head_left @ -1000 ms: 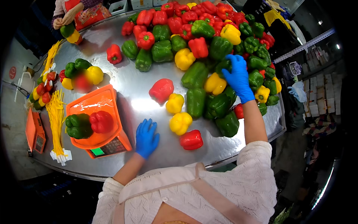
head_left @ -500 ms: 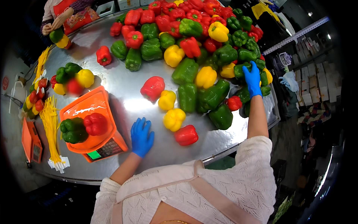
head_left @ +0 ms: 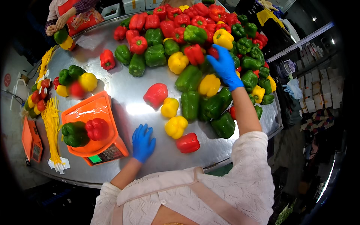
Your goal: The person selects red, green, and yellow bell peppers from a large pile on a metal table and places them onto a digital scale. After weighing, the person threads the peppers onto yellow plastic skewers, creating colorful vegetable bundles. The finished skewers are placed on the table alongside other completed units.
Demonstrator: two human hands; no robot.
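Observation:
My left hand (head_left: 143, 144), in a blue glove, lies flat on the metal table with its fingers stretched out, just right of an orange scale (head_left: 112, 148). On the scale's tray sit a green bell pepper (head_left: 75, 134) and a red bell pepper (head_left: 97, 129). My right hand (head_left: 225, 69), gloved in blue too, reaches into the pepper pile with fingers apart. Its fingertips are around a partly covered red bell pepper (head_left: 213, 52); whether they touch it I cannot tell. Below the hand lie a yellow bell pepper (head_left: 209, 85) and several green ones.
Red, green and yellow peppers heap up at the table's far side. A small pepper group (head_left: 88, 81) sits beyond the scale. Yellow ties (head_left: 51, 131) lie at the left, near bundled peppers and a second orange scale (head_left: 32, 140). Across the table, a person (head_left: 71, 17) holds peppers.
My right hand has moved left, from the pile's right edge to its middle. My left hand stays on the table. The view has shifted slightly.

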